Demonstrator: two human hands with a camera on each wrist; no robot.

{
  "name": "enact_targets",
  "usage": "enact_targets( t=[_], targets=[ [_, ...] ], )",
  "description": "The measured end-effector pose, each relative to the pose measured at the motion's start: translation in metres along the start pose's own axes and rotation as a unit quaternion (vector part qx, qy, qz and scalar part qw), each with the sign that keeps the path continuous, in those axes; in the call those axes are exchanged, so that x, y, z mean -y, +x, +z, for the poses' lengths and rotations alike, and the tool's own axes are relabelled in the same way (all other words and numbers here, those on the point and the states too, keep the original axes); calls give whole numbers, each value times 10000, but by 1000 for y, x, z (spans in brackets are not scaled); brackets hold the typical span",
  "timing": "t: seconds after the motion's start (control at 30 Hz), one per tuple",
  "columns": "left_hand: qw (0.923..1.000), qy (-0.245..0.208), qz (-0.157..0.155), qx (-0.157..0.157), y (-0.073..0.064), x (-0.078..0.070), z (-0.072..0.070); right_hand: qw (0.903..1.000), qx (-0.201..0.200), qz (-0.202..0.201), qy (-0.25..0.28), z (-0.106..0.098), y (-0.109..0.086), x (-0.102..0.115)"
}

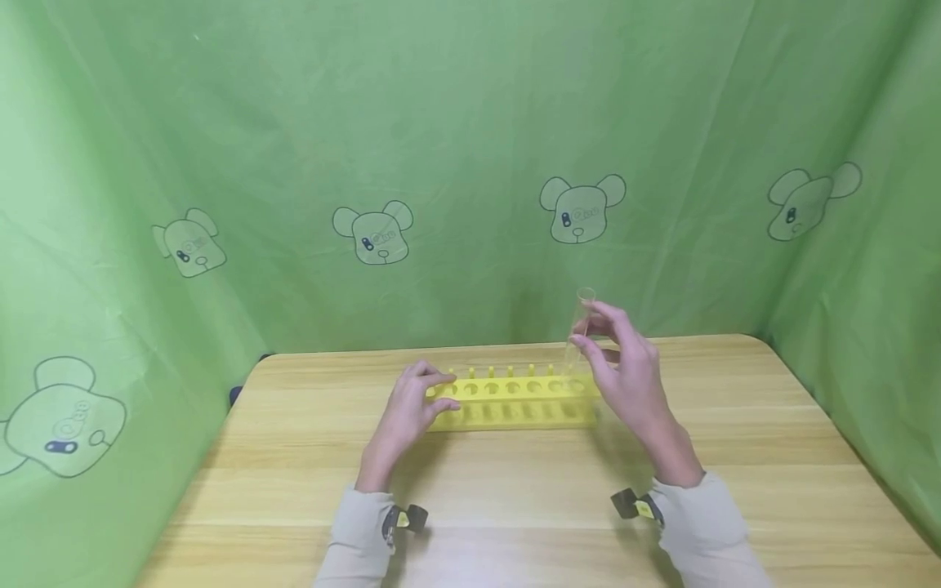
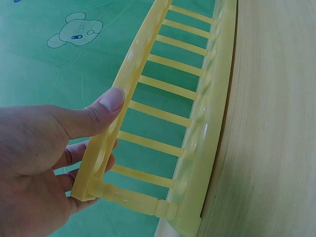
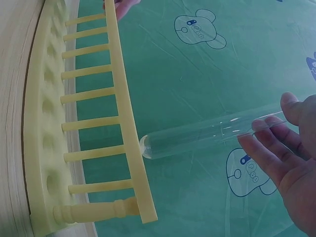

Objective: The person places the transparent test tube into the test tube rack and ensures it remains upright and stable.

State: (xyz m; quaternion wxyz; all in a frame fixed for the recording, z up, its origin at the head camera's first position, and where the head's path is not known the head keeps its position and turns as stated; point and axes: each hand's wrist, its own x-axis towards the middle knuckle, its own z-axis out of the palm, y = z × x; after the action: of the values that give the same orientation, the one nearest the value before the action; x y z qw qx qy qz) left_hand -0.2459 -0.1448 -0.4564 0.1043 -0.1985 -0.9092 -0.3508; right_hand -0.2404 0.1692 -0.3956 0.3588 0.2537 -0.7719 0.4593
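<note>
A yellow test tube rack (image 1: 512,401) stands on the table with a row of round holes along its top bar. My left hand (image 1: 408,406) grips the rack's left end, thumb on the near side of the top bar (image 2: 129,74) and fingers behind it. My right hand (image 1: 631,371) pinches a clear test tube (image 3: 197,131) near its upper part. The tube is slightly tilted, its rounded bottom beside the top bar near the rack's right end. Whether the bottom has entered a hole I cannot tell. No other tube shows in the rack.
The wooden table (image 1: 485,506) reaches back to a green curtain (image 1: 470,122) printed with bear heads, which also hangs at both sides. Dark wrist-worn devices (image 1: 416,518) sit at both cuffs.
</note>
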Motion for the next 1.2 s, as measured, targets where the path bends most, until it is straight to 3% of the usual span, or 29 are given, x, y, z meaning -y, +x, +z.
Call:
enact_targets(
  t=[1.2],
  targets=[
    [10000,38,0,-52,2,4,3,9997,68,-21,223,11,2,-1]
  ],
)
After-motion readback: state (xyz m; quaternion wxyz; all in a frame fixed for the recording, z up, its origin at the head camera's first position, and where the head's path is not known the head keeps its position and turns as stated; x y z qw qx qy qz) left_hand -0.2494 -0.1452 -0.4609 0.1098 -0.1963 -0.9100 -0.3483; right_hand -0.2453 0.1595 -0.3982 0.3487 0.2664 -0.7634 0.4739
